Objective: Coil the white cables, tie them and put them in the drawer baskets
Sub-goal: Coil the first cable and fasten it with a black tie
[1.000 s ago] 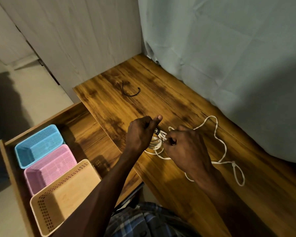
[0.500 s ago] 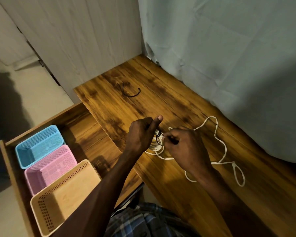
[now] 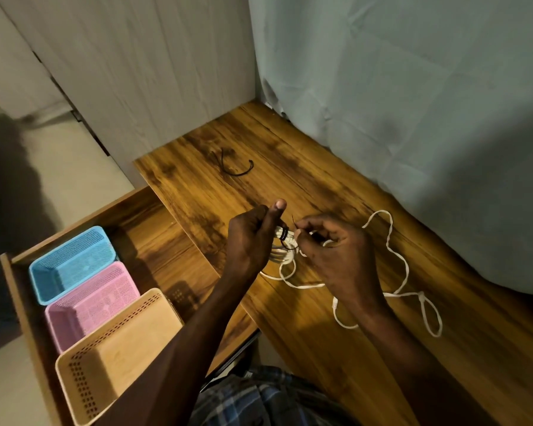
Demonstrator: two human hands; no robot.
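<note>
A coiled white cable point(image 3: 285, 241) is held just above the wooden desk point(image 3: 320, 186). My left hand point(image 3: 253, 238) grips the coil with the thumb raised. A thin black tie point(image 3: 284, 234) is wrapped around the bundle, and my right hand point(image 3: 330, 250) pinches its free end beside the coil. A second white cable point(image 3: 397, 259) lies loose on the desk to the right, partly under my right wrist. Another black tie point(image 3: 236, 167) lies farther back on the desk. The open drawer point(image 3: 154, 229) at lower left holds a blue basket point(image 3: 71, 262), a pink basket point(image 3: 93, 302) and a beige basket point(image 3: 117, 355).
A pale wooden panel point(image 3: 154, 75) rises behind the desk and a grey-blue curtain point(image 3: 413, 118) hangs along its right side. The floor point(image 3: 59, 167) lies left of the drawer. All three baskets hold nothing.
My right hand has drawn the black tie's end out to the right, so the wraps around the coil now show between my hands. The left hand has stayed in place.
</note>
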